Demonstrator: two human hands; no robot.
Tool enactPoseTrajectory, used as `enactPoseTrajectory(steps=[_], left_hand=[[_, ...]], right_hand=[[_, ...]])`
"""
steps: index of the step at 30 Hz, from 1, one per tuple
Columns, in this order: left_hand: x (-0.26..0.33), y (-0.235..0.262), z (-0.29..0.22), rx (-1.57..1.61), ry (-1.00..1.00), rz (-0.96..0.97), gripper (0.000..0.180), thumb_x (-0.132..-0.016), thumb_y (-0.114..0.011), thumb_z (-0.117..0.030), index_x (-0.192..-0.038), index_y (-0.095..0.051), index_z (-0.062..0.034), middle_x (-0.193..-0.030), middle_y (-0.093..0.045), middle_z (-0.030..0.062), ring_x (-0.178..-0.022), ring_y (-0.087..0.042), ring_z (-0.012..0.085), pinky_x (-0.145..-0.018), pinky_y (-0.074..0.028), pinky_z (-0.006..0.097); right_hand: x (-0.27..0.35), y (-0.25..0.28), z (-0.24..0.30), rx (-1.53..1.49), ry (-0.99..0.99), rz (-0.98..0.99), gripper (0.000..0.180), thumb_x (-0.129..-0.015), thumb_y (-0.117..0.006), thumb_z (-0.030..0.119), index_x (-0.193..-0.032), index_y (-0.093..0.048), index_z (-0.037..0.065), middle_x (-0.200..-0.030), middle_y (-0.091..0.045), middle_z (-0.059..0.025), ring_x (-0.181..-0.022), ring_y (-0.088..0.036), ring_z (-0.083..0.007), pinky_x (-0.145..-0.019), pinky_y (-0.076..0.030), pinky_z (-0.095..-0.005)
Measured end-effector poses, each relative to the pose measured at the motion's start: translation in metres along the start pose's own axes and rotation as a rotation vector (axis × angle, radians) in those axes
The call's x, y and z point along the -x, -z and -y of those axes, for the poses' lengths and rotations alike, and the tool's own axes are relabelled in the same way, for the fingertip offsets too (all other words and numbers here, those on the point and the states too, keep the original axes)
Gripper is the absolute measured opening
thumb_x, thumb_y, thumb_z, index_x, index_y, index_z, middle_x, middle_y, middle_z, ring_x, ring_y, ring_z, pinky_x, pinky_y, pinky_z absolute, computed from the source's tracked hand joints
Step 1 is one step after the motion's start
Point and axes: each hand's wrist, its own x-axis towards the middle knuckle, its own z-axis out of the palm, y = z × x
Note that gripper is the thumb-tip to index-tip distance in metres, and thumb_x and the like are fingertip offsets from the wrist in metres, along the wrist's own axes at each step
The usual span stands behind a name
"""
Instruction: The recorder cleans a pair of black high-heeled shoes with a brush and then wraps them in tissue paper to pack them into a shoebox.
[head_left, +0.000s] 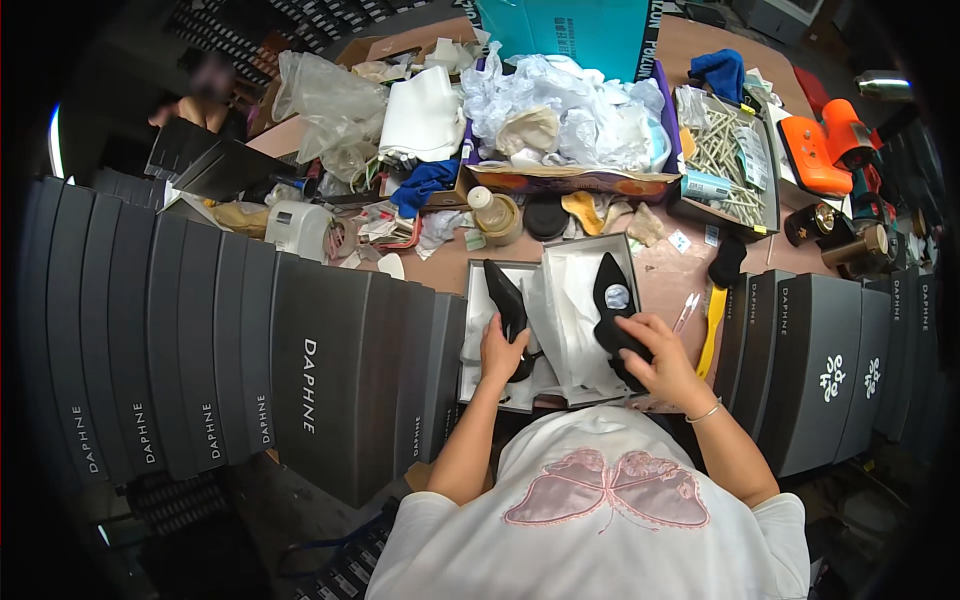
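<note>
My left hand [501, 350] is closed around the back part of a black pointed-toe shoe [507, 298], its toe pointing away from me. With curled fingers my right hand [662, 362] grips the rear of a second black pointed shoe [608, 272]. A small pale round piece [617, 297] shows in that second shoe. Both shoes are over an open shoe box [467, 385] lined with white tissue paper [566, 330], some of it bunched between them. My fingers hide parts of both heels.
Stacked dark shoe boxes [330, 370] flank me left, and more boxes [815, 370] right. A yellow-handled brush [713, 330] and thread snips [686, 312] lie right of the open box. Beyond are a bottle [495, 215], a carton of crumpled plastic [570, 180] and an orange tool [815, 155].
</note>
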Motion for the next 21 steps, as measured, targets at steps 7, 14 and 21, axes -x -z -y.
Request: enactPoseTrajectory(steps=[7,14,21], left_hand=[[0.005,0.038,-0.015,0.283,0.033,0.140,0.060,-0.075,-0.073,-0.007,-0.126,-0.044,0.0022,-0.110,-0.062,0.0161,-0.099,-0.064,0.0266,-0.087,-0.050,0.034],[0.071,0.098,-0.087,0.876,0.085,0.799,0.045,-0.085,-0.063,0.002,-0.127,-0.048,0.0004,-0.113,-0.060,0.0072,-0.096,-0.063,0.0155,-0.086,-0.051,0.031],[0.111,0.071,-0.087,0.907,0.047,0.894,0.037,-0.084,-0.066,-0.003,-0.119,-0.055,0.0004,-0.100,-0.064,0.0069,-0.084,-0.062,0.0130,-0.076,-0.051,0.029]], right_hand=[[-0.031,-0.012,-0.005,0.031,0.064,0.142,0.042,-0.083,-0.064,0.010,-0.124,-0.057,0.003,-0.114,-0.055,-0.0165,-0.102,-0.057,-0.0341,-0.089,-0.047,-0.0365],[-0.048,-0.025,0.044,0.216,0.653,0.124,0.041,-0.075,-0.067,0.012,-0.116,-0.064,0.011,-0.105,-0.059,-0.0077,-0.089,-0.058,-0.0246,-0.075,-0.047,-0.0364],[-0.094,-0.012,-0.004,0.139,0.309,-0.232,0.032,-0.077,-0.063,-0.002,-0.109,-0.065,0.005,-0.098,-0.059,-0.0113,-0.087,-0.057,-0.0286,-0.076,-0.047,-0.0372]])
